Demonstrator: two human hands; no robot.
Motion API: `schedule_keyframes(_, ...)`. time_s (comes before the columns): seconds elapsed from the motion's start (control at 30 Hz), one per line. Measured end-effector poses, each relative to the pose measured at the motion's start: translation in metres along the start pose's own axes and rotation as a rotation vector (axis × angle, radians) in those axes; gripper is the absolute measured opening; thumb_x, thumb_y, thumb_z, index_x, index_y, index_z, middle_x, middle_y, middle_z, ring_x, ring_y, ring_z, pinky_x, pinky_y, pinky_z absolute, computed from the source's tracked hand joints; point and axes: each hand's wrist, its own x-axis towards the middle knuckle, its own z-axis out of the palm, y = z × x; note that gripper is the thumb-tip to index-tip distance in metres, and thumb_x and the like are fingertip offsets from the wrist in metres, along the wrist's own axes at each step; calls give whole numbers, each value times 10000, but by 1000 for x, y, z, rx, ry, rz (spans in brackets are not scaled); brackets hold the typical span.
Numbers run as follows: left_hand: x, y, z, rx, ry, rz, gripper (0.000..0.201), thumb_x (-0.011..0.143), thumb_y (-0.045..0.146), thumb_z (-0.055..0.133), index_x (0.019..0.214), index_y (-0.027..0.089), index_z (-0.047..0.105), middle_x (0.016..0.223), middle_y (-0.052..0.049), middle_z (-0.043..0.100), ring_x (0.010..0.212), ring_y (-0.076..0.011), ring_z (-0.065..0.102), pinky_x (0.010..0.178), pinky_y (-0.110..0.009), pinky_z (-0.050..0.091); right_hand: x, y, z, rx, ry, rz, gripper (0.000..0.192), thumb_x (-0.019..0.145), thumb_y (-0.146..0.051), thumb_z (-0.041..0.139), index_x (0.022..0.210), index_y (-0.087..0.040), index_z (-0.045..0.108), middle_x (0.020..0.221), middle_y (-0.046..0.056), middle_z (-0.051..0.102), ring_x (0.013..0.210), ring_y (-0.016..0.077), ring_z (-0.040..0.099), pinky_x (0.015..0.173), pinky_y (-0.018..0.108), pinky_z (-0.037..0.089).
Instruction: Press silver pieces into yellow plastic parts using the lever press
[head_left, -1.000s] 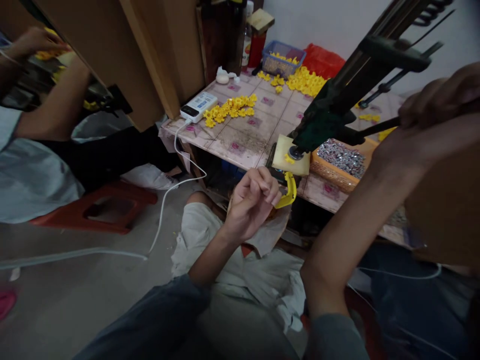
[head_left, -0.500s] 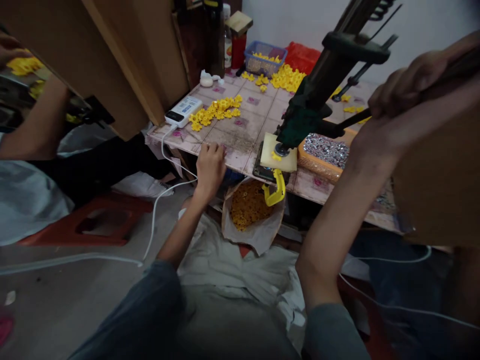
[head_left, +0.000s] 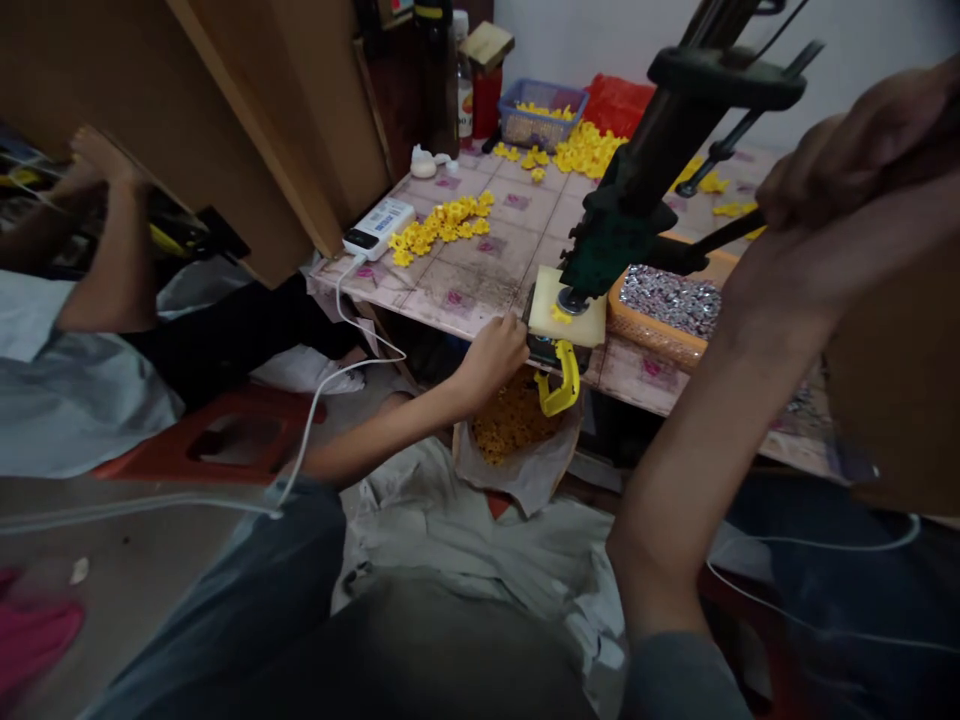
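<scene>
My right hand (head_left: 840,150) is wrapped round the lever (head_left: 727,232) of a dark green hand press (head_left: 611,240). The press head is down on a pale square pad (head_left: 544,310), where a yellow plastic flower (head_left: 560,314) shows at the edge of the round metal die. Beside the pad's left edge is my left hand (head_left: 495,355), its fingers curled together; what they hold, if anything, is hidden. A yellow clamp (head_left: 561,385) grips the table edge below the pad. Under it hangs an open bag (head_left: 517,485) with many yellow flowers inside.
Yellow flowers (head_left: 442,225) lie by a white power bank (head_left: 379,226) with a cable. An orange basket (head_left: 649,340) of shiny small parts stands right of the press. Behind are a blue basket (head_left: 544,120) and more flowers (head_left: 589,150). Another person's arm (head_left: 112,240) is at left.
My left hand has moved right along the table edge to the pad's side. My right hand stays on the lever, and the press head is still down. The view has shifted slightly.
</scene>
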Motion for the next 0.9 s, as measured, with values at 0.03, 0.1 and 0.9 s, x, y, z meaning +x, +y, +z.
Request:
schedule_keyframes(0.03, 3, -3, -2, 15, -17, -15, 276, 980, 13, 536, 987, 90, 802, 1104, -222, 743, 1174, -355, 649, 895, -424, 512, 0, -1, 1, 3, -6, 8, 745, 1174, -489, 51, 553, -229, 370, 554, -55, 146, 398, 54, 144, 346, 195, 165)
schedule_keyframes(0.1, 3, -22, -8, 53, -62, -70, 315, 986, 4, 499, 1005, 73, 806, 1093, -230, 752, 1149, -355, 664, 881, -422, 523, 0, -2, 4, -1, -13, 29, 777, 1155, -491, -63, 550, -222, 343, 563, -47, 129, 394, 59, 137, 355, 196, 155)
schedule_keyframes(0.9, 40, -84, 14, -184, 485, -433, 334, 1108, 257, 443, 1241, 175, 738, 1338, -183, 720, 1266, -333, 611, 1107, -478, 473, 3, 3, 1, -367, -68, -182, 759, 943, -997, 220, 641, -309, 327, 568, -59, 208, 455, 134, 122, 421, 324, 161)
